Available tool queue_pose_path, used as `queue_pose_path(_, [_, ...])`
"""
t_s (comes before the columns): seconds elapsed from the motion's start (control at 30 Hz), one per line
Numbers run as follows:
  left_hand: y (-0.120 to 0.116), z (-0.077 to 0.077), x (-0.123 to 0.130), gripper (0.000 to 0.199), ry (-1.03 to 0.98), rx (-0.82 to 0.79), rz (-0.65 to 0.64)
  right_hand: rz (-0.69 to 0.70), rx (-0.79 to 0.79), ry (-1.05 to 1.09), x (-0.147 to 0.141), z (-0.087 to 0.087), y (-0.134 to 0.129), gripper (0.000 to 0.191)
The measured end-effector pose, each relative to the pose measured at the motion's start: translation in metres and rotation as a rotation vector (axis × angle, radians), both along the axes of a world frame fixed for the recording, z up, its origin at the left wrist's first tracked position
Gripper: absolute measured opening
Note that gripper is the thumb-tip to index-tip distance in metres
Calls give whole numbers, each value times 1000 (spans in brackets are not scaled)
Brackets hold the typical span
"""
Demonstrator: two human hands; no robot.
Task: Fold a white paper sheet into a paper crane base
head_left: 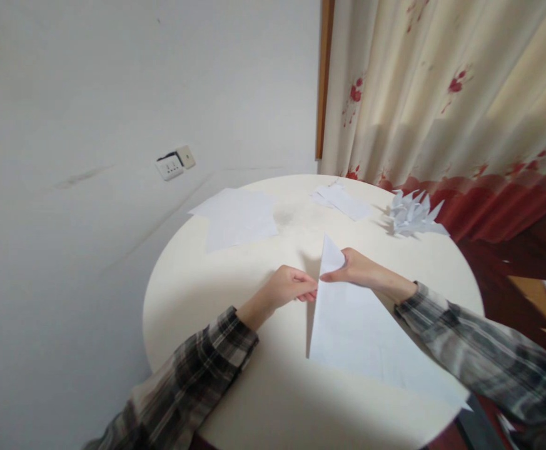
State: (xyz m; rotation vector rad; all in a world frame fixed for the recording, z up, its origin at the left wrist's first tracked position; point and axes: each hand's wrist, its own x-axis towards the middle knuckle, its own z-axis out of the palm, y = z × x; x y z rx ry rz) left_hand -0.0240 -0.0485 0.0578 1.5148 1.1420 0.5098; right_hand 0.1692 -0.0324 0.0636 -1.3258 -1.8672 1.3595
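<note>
A folded sheet of white paper (361, 337) stands tilted up over the round table, its pointed top above my hands and its lower right corner near the table's front edge. My right hand (350, 267) grips its upper part, thumb on the near face and fingers hidden behind. At the paper's left edge my left hand (291, 286) is closed, thumb and forefinger pinched together against that edge. The other fingers of this hand are curled below.
On the round white table (183, 287) lie white sheets (239, 215) at the back left and smaller paper pieces (341, 200) at the back. Several folded paper cranes (411, 214) cluster at the back right. A wall with a socket (169, 167) is left; a curtain (418, 94) hangs behind.
</note>
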Motion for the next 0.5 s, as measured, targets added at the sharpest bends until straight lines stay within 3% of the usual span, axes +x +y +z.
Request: queue_pose_path(0.5, [-3, 2, 5, 11, -102, -1, 91, 28, 32, 43, -1, -1, 0, 18])
